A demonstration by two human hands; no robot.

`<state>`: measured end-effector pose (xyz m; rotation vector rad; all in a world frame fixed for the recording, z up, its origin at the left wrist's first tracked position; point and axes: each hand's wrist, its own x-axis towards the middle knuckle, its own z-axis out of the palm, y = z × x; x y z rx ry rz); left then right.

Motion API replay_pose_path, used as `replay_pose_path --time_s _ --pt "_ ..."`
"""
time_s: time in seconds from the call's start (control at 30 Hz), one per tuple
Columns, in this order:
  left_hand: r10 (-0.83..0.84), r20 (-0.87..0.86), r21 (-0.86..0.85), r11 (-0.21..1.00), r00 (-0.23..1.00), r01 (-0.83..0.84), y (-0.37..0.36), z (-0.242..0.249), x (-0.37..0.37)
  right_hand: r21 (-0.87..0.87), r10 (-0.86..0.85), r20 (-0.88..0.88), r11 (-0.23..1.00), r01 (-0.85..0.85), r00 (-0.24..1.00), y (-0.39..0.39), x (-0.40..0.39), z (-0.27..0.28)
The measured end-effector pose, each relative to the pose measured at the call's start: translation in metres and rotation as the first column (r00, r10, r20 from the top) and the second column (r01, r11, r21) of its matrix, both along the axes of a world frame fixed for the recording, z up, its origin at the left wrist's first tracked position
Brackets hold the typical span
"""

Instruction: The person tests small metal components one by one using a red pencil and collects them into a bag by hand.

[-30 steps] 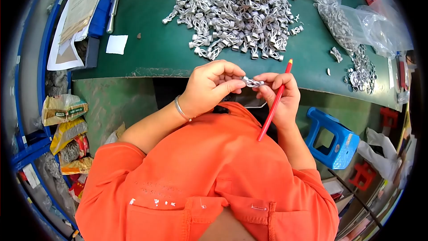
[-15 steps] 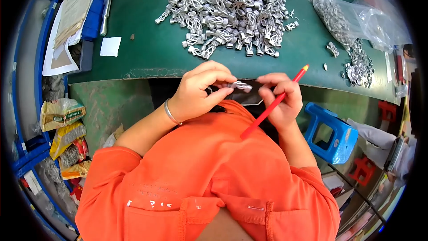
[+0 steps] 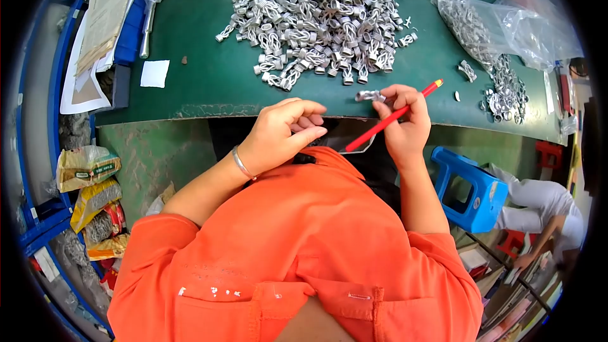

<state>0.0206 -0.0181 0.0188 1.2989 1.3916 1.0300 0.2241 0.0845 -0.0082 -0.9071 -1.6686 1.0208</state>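
Note:
My right hand [image 3: 406, 128] pinches a small silver twisted metal fitting [image 3: 367, 95] between thumb and fingertips, just above the table's front edge. The same hand has a red pencil [image 3: 387, 121] lying slantwise through its fingers, its yellowish tip up to the right. Left of it, my left hand [image 3: 282, 128] is empty, with thumb and forefinger apart and the other fingers loosely curled. A big pile of similar metal fittings [image 3: 316, 19] lies beyond both hands on the green table [image 3: 196, 57].
Clear plastic bags [image 3: 500, 25] of metal parts lie at the right, near loose metal bits [image 3: 505, 98]. A white paper square [image 3: 154, 73] is at the left. A blue stool [image 3: 472, 190] stands below the table, and another person [image 3: 544, 209] is at the far right.
The metal fitting has passed from my left hand to my right, which has moved up toward the table. My left fingers have parted. The other person has come further into view.

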Motion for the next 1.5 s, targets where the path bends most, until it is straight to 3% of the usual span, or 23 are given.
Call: replay_pose_path --time_s 0.07,0.13,0.23,0.37,0.43,0.6,0.77,0.87,0.97,1.03,1.1,1.17,1.27,1.43,1.5 --pt "0.038 0.039 -0.051 0.998 0.999 -0.036 0.002 0.001 0.003 0.032 0.059 -0.045 0.998 -0.058 0.997 -0.012 -0.006 0.007" --pt "0.128 0.411 -0.225 0.974 0.903 -0.036 0.005 0.005 0.007 0.141 0.103 0.003 0.985 -0.103 0.995 -0.019 -0.01 0.012" --pt "0.078 0.461 -0.213 0.977 0.884 0.025 0.008 0.009 0.003 0.228 0.14 -0.018 0.965 -0.132 0.99 -0.025 -0.018 0.013" --pt "0.113 0.453 -0.139 0.989 0.884 -0.055 0.005 0.006 0.002 0.095 0.217 -0.091 0.973 -0.209 0.972 -0.024 -0.017 0.013" --pt "0.065 0.23 0.187 0.976 0.971 -0.109 0.004 0.002 0.003 -0.315 0.232 -0.343 0.884 -0.344 0.91 -0.028 -0.016 0.012" --pt "0.069 0.131 0.331 0.937 0.989 -0.109 0.001 0.017 0.005 -0.415 0.242 -0.58 0.734 -0.538 0.778 -0.029 -0.016 0.007" --pt "0.046 -0.019 0.462 0.886 0.999 -0.032 0.002 0.022 0.002 -0.395 0.225 -0.605 0.748 -0.534 0.764 -0.035 -0.018 0.008" --pt "0.007 -0.152 0.553 0.83 0.988 0.079 0.004 0.022 -0.001 -0.279 0.274 -0.504 0.846 -0.455 0.819 -0.034 -0.014 0.006" --pt "-0.031 -0.212 0.483 0.865 0.977 0.133 -0.001 0.016 -0.003 -0.054 0.391 -0.216 0.91 -0.411 0.895 -0.029 -0.008 0.009" --pt "-0.037 -0.241 0.456 0.878 0.97 0.147 -0.001 0.01 -0.005 -0.077 0.372 -0.155 0.919 -0.386 0.915 -0.024 -0.006 0.012" --pt "0.001 -0.383 0.418 0.892 0.924 0.173 -0.002 0.005 -0.008 0.17 0.224 0.182 0.952 -0.255 0.957 -0.013 -0.006 0.011" --pt "0.002 -0.371 0.406 0.9 0.929 0.161 -0.003 0.004 -0.006 0.314 0.049 0.257 0.94 -0.131 0.965 -0.001 -0.013 0.004" --pt "0.007 -0.327 0.369 0.922 0.945 0.121 -0.003 0.004 -0.003 0.465 -0.056 0.333 0.878 -0.112 0.941 0.017 -0.026 0.002" --pt "-0.008 -0.262 0.3 0.95 0.965 0.089 -0.003 0.002 -0.005 0.48 -0.101 0.374 0.872 -0.099 0.922 0.021 -0.022 -0.001" --pt "-0.007 -0.187 0.224 0.973 0.982 0.05 -0.006 -0.002 -0.007 0.366 -0.114 0.311 0.931 -0.008 0.943 0.014 -0.017 -0.002"
